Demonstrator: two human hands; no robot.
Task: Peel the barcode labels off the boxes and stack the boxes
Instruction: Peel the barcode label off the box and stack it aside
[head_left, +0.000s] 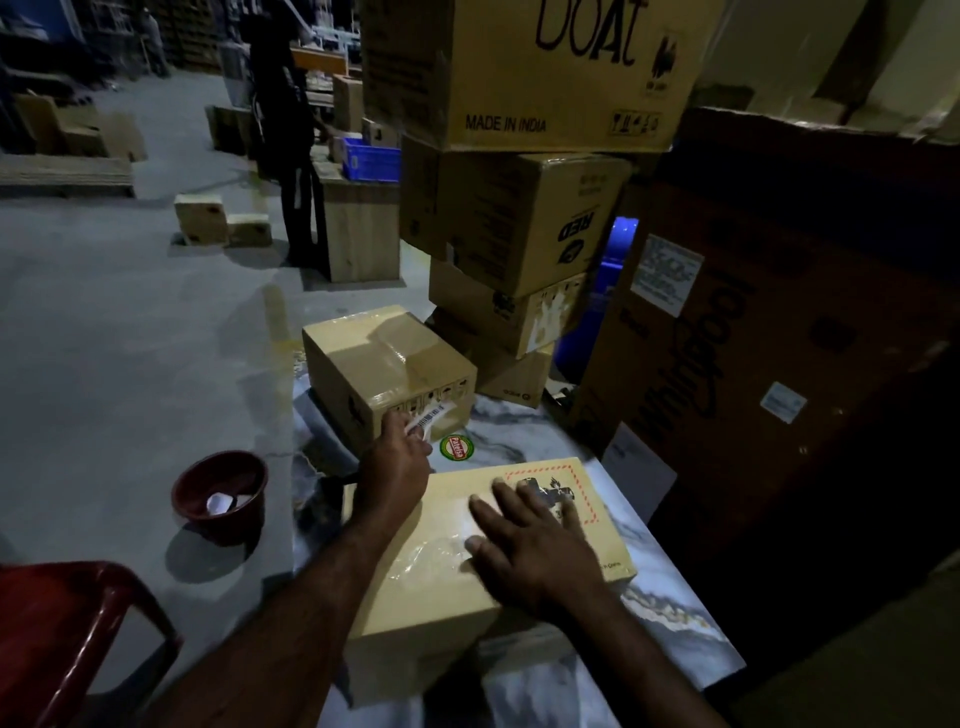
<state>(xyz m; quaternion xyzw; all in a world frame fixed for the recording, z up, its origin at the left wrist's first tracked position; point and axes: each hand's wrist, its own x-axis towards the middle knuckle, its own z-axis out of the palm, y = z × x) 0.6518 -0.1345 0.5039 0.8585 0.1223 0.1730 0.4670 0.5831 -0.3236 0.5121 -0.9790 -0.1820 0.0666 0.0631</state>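
Partly lifted, the barcode label (430, 414) curls away from the near face of the far box (379, 364), low on that face by its right corner. The left hand (396, 460) reaches over to it and pinches the label's lower end between fingertips and thumb. This box stands at the back of the table (670, 608), its top taped shut.

The near box (457, 566) lies closer to the person, apart from the far one. The right hand (530, 545) rests flat on its top, fingers spread and straight, holding nothing.

Between the two boxes a round sticker (456, 447) lies on the table. A bucket (228, 525) holding paper scraps (221, 503) sits on the floor to the left, near a red chair (67, 623). Behind the table rises a stack of cartons (519, 223), with a big carton (753, 364) to its right.
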